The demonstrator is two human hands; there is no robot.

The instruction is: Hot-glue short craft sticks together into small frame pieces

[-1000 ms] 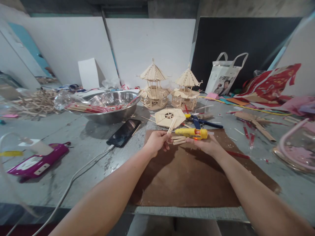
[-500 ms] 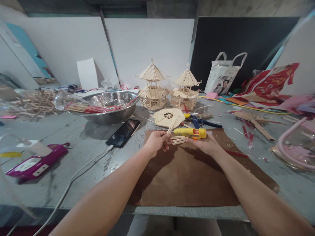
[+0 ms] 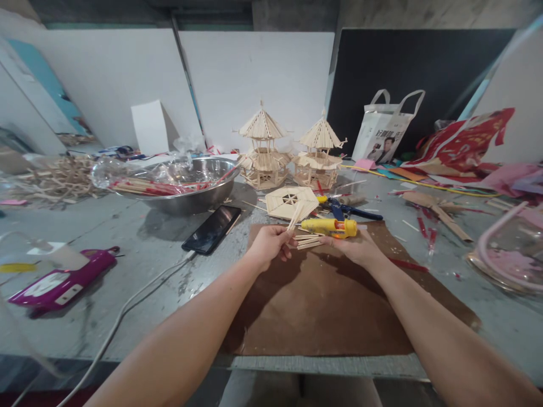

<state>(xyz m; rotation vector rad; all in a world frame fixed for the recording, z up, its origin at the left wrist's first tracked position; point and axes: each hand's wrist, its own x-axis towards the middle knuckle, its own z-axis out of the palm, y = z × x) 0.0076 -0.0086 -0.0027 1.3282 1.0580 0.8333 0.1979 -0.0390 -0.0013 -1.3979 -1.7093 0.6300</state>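
My left hand (image 3: 270,247) pinches thin wooden sticks (image 3: 294,217) that slant up towards the hexagonal stick panel (image 3: 280,203). My right hand (image 3: 357,244) is closed on a yellow glue gun (image 3: 324,228); its handle is hidden by the hand. The gun's nozzle points left, close to the pinched sticks. More short sticks (image 3: 308,242) show between my hands, near the right fingertips; which hand bears them I cannot tell. A brown mat (image 3: 322,311) spreads beneath both hands. Behind stand a taller stick pavilion (image 3: 263,150) and a smaller pavilion (image 3: 321,150).
Left of the mat lie a phone (image 3: 212,229) on a white cable (image 3: 136,299) and a purple power strip (image 3: 63,280). A steel bowl (image 3: 186,200) holds wrapped sticks. Blue-handled pliers (image 3: 360,212) rest right of the panel. A white bag (image 3: 379,135) stands behind, beside red wrapping (image 3: 466,138).
The glue gun has shifted very slightly to the right, its nozzle a little farther from the pinched sticks. Both hands stay almost in place.
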